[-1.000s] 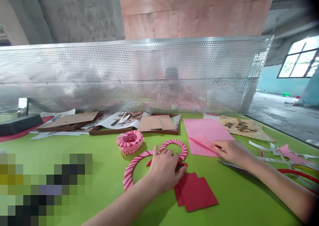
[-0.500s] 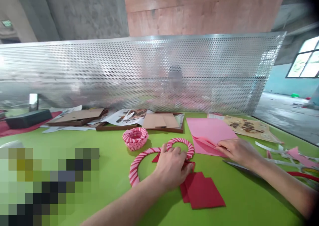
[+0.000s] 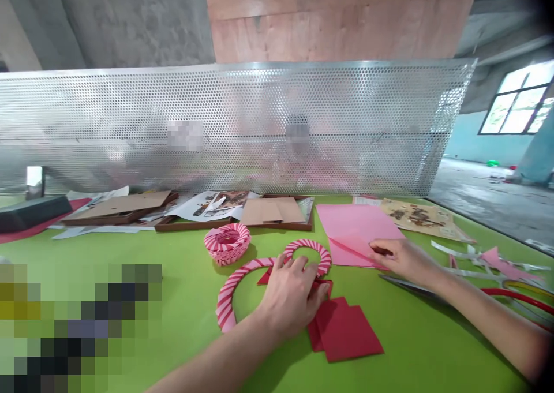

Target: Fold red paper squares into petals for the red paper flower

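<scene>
My left hand lies palm down with its fingers spread over a small folded red paper piece and the spot where two red-and-white striped paper rings meet. The larger ring curves to its left, the smaller ring sits just beyond the fingertips. A stack of dark red paper squares lies right of that hand. My right hand rests on the near corner of a pink paper sheet, fingers pressed together at a folded flap.
A small striped paper basket stands behind the rings. Cardboard pieces, frames and printed sheets line the foot of a perforated metal screen. Paper scraps and red hoops lie at the right of the green table.
Both hands stay where they were on the rings and the pink sheet. Only the camera has swayed slightly right and back.
</scene>
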`<state>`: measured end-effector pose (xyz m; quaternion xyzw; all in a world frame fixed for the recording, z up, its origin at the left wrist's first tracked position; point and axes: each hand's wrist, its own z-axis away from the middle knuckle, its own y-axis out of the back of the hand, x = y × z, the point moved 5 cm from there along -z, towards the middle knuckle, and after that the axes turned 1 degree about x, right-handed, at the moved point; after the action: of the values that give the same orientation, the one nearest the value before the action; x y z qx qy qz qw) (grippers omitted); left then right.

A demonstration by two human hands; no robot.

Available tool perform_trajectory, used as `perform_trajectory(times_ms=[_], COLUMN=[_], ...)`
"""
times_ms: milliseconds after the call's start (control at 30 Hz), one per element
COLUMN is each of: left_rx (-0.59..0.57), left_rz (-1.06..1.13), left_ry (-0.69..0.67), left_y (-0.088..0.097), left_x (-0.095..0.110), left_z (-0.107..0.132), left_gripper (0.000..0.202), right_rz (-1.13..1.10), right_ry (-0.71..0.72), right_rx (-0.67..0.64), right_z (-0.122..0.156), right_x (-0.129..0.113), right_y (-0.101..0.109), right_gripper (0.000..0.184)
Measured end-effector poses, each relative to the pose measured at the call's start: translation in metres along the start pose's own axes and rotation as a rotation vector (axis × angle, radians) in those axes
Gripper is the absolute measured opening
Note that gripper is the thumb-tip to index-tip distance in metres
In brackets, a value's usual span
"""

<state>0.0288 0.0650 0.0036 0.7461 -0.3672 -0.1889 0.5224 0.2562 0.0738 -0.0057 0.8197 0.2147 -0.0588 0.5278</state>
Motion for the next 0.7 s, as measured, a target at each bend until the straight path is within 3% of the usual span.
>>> perform_trajectory(times_ms=[100,200,500,600,700], left_rx=[0.003,0.003,0.074,0.154,0.300], left_rz=[0.025,0.050,0.167,0.227,0.257], left_ry=[-0.011,0.004,0.055,0.092,0.153], left_y=[0.000,0.001,0.003,0.019,0.048], left_x=[0.000,-0.001,-0.002,-0.005,-0.019], left_z=[0.000,-0.001,0.002,-0.002,-0.005], left_gripper=[0.029,0.031,0.033,0.035,0.035], right_rz=[-0.020,-0.034,-0.075,-0.094,-0.093], right_ry=[-0.011,-0.063,-0.391,-0.442,-0.448], right_rx=[-0.010,0.063,0.594,0.653,0.680], right_z=[-0.001,-0.002,0.006,0.010,0.012], right_x=[-0.002,0.001,0.030,0.039,0.045], right_y=[-0.002,0.000,0.032,0.033,0.032], right_gripper=[0.028,0.031,0.031,0.031,0.031])
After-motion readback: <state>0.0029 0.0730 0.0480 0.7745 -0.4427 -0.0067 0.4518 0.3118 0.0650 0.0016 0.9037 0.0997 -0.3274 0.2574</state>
